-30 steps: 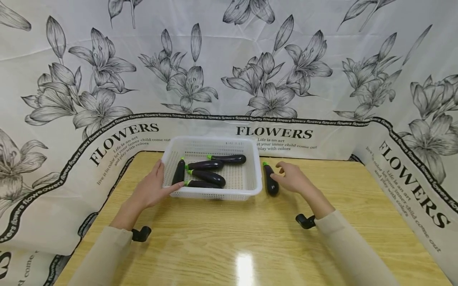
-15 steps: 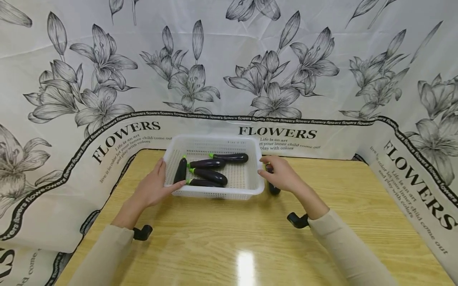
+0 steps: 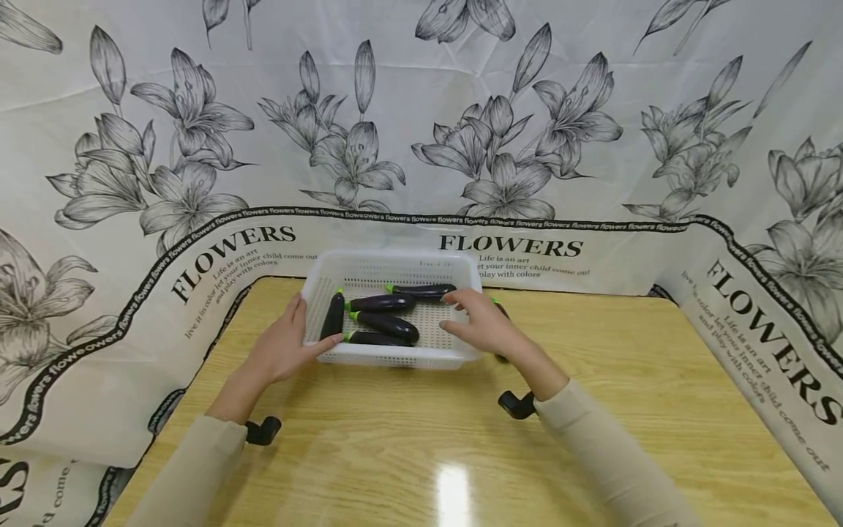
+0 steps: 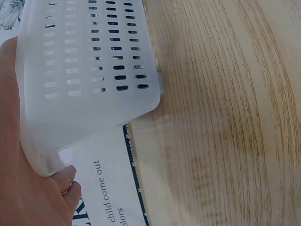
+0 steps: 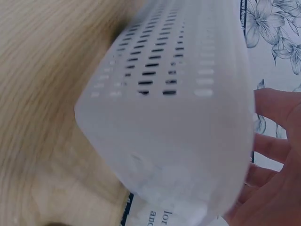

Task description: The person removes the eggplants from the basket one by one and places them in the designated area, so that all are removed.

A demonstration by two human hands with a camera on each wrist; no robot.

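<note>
A white perforated plastic basket [image 3: 402, 354] holds several dark purple eggplants [image 3: 388, 326] with green stem ends. My left hand [image 3: 282, 342] grips the basket's left end, thumb over the front rim; the left wrist view shows fingertips [image 4: 68, 176] curled under the corner. Over the right rim reaches my right hand [image 3: 484, 322], its fingers apart and holding nothing. Its fingertips overlap the end of the rearmost eggplant [image 3: 421, 293] in the head view. Outside the basket, another eggplant [image 3: 502, 310] lies on the table, mostly hidden behind the right hand.
The basket stands toward the back of a wooden table [image 3: 369, 439]. A white cloth [image 3: 369, 146] printed with flowers and lettering hangs behind and along both sides. Black camera mounts [image 3: 263, 430] are worn on both wrists.
My right hand has moved left from beside the outside eggplant, across the right rim to over the basket. That eggplant stays on the table. The left hand keeps its grip on the basket.
</note>
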